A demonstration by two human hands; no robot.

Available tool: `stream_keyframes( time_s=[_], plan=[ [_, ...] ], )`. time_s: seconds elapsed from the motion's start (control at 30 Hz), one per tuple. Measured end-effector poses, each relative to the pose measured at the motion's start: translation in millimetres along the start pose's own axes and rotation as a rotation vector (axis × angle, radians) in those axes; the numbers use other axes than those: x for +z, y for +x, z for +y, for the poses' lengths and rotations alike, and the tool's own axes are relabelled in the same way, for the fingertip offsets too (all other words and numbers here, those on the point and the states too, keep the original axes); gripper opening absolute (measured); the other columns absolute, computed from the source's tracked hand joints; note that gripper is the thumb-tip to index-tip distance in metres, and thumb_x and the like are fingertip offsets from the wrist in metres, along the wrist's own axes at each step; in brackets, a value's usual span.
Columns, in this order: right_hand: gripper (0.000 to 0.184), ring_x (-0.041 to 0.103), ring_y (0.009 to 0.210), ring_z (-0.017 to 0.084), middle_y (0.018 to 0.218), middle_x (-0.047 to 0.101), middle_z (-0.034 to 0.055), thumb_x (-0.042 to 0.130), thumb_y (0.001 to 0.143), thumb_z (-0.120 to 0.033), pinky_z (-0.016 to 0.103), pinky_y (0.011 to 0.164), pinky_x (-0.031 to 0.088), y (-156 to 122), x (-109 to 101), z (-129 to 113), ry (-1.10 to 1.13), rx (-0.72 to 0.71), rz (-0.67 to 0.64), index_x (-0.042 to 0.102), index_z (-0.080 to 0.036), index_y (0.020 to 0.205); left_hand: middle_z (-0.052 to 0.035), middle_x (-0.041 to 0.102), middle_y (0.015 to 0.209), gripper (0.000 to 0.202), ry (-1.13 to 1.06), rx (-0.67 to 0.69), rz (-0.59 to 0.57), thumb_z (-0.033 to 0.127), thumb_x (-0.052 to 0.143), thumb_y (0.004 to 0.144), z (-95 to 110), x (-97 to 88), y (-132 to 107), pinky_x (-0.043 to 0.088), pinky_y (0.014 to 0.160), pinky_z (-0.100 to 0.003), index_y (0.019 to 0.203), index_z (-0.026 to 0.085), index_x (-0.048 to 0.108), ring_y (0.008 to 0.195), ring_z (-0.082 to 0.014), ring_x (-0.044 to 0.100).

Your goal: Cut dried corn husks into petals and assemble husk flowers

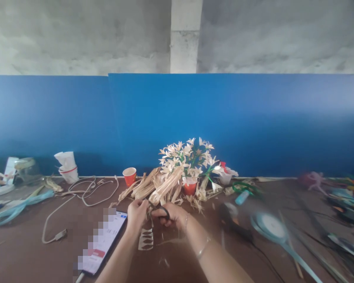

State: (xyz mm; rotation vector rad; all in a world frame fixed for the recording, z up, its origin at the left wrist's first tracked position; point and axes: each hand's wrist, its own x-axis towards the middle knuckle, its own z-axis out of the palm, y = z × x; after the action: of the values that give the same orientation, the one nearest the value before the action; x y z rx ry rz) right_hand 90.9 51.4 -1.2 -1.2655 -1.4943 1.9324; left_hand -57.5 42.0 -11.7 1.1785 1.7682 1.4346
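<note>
My right hand is closed around the black handles of a pair of scissors. The blades point left, toward my left hand, whose fingers are pinched together. A small pale piece of dried husk shows at those fingertips, partly hidden by the hands and scissors. Just below on the table lies a pale strip with a row of pointed oval cut-outs. Beyond my hands is a pile of dried husks. White husk-like flowers on green stems stand in a red cup.
A phone lies left of my left arm, beside a white cable. Another red paper cup stands behind. To the right lie a dark corded tool, a light-blue ribbon roll and thin sticks. A blue partition rises behind the table.
</note>
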Motion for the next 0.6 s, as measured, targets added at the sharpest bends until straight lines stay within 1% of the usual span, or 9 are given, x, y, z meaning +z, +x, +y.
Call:
stream_keyframes(
  time_s=[0.07, 0.17, 0.3, 0.47, 0.53, 0.6],
  plan=[
    [0.029, 0.036, 0.030, 0.002, 0.040, 0.048, -0.0065, 0.069, 0.067, -0.039, 0.012, 0.030, 0.022, 2.4, 2.1, 1.8, 0.013, -0.010, -0.015, 0.059, -0.012, 0.068, 0.0007, 0.049, 0.039, 0.020, 0.001, 0.005, 0.019, 0.026, 0.052, 0.058, 2.0, -1.8, -0.2, 0.030, 0.043, -0.024, 0.040, 0.017, 0.049, 0.040, -0.0125, 0.044],
    [0.034, 0.044, 0.035, 0.003, 0.048, 0.053, -0.0049, 0.068, 0.068, -0.045, 0.012, 0.034, 0.027, 4.0, 3.5, 5.1, 0.053, -0.015, -0.058, 0.062, -0.013, 0.076, 0.0008, 0.049, 0.039, 0.019, -0.017, 0.009, 0.023, 0.026, 0.052, 0.058, 6.1, -2.9, -2.3, 0.030, 0.042, -0.024, 0.041, 0.017, 0.050, 0.040, -0.0121, 0.044],
    [0.043, 0.046, 0.038, 0.003, 0.053, 0.054, -0.0045, 0.063, 0.070, -0.054, 0.011, 0.033, 0.022, 0.9, 3.1, 4.5, 0.139, 0.033, -0.124, 0.062, -0.014, 0.085, 0.0024, 0.047, 0.037, 0.018, -0.039, 0.000, 0.026, 0.025, 0.052, 0.057, 12.4, -2.3, -6.9, 0.031, 0.040, -0.022, 0.041, 0.017, 0.050, 0.038, -0.0117, 0.043],
    [0.044, 0.047, 0.040, 0.003, 0.055, 0.054, -0.0043, 0.066, 0.068, -0.053, 0.011, 0.033, 0.019, -3.9, 5.2, -0.3, 0.219, 0.096, -0.196, 0.061, -0.014, 0.087, 0.0010, 0.052, 0.040, 0.018, -0.051, -0.010, 0.037, 0.029, 0.050, 0.059, 14.4, -1.8, -9.5, 0.032, 0.039, -0.022, 0.049, 0.015, 0.054, 0.039, -0.0130, 0.047],
    [0.044, 0.045, 0.038, 0.002, 0.053, 0.053, -0.0047, 0.066, 0.067, -0.053, 0.011, 0.032, 0.017, -2.9, 7.0, -0.2, 0.236, 0.103, -0.180, 0.061, -0.013, 0.085, 0.0012, 0.052, 0.040, 0.018, -0.047, -0.006, 0.036, 0.030, 0.051, 0.059, 12.3, -1.5, -8.4, 0.033, 0.039, -0.022, 0.049, 0.015, 0.055, 0.039, -0.0132, 0.047],
    [0.045, 0.041, 0.035, 0.002, 0.050, 0.051, -0.0051, 0.067, 0.066, -0.054, 0.012, 0.031, 0.014, -0.5, 8.8, 1.0, 0.204, 0.074, -0.125, 0.061, -0.012, 0.081, 0.0014, 0.051, 0.040, 0.018, -0.040, 0.002, 0.038, 0.030, 0.051, 0.059, 9.6, -1.5, -6.4, 0.034, 0.040, -0.023, 0.048, 0.016, 0.054, 0.040, -0.0134, 0.048]
  ],
)
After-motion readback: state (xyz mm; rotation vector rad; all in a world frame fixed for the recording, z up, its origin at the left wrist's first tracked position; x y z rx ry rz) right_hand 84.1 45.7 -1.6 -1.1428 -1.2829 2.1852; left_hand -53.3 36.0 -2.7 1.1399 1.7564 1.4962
